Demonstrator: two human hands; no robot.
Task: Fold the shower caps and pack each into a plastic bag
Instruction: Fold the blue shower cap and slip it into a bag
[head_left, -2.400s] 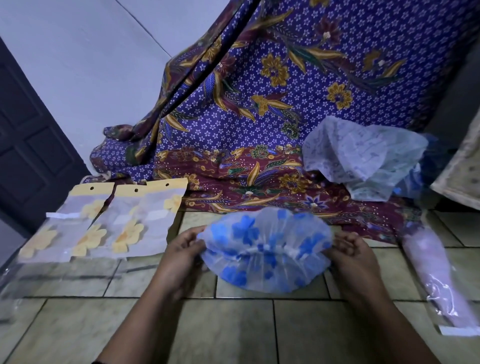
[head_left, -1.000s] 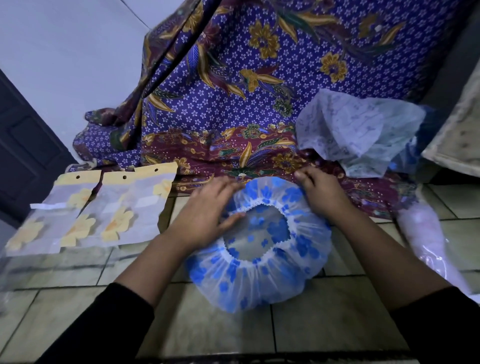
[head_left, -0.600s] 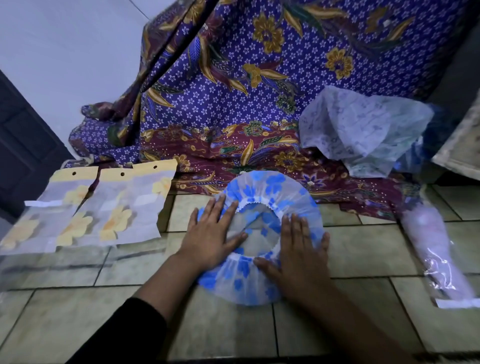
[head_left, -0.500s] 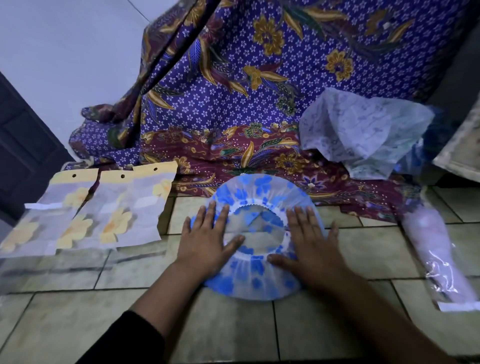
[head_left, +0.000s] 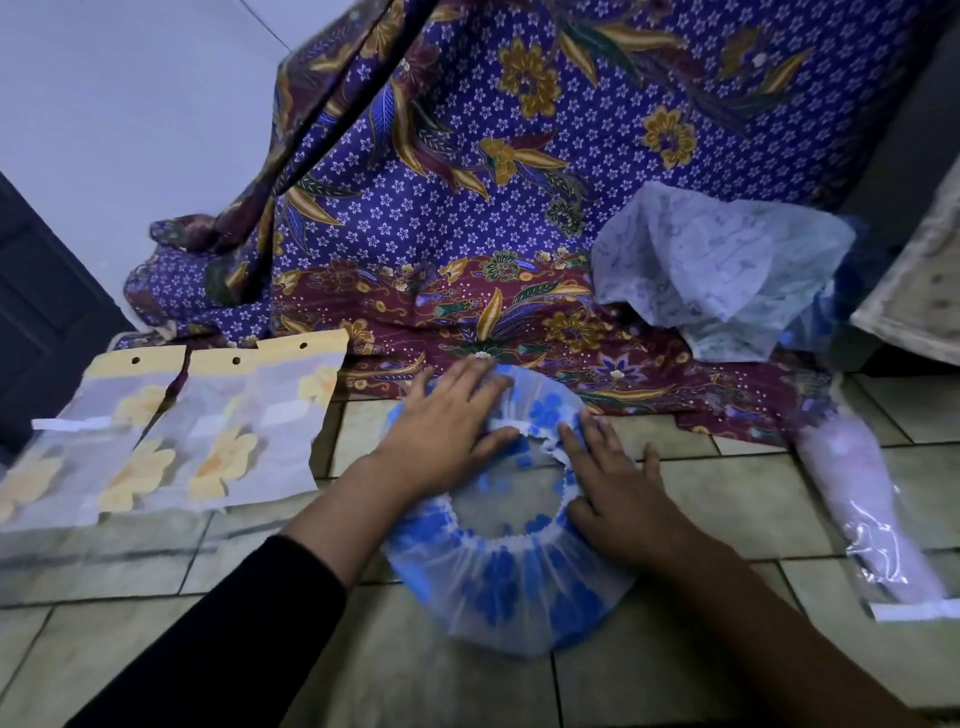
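Shower cap (head_left: 504, 587) lies flat on the tiled floor (head_left: 737, 499), lower centre of frame, elastic opening upward; left hand (head_left: 447, 431) presses its upper-left rim, fingers straight; right hand (head_left: 613, 483) presses its right rim, fingers extended.

Both palms are down on the shower cap (head_left: 509, 587). The left grip (head_left: 447, 431) lies flat over its far-left rim, fingers straight. The right grip (head_left: 613, 483) presses its right side, fingers spread. The left arm's in a black sleeve (head_left: 234, 623); the right forearm shows bare.
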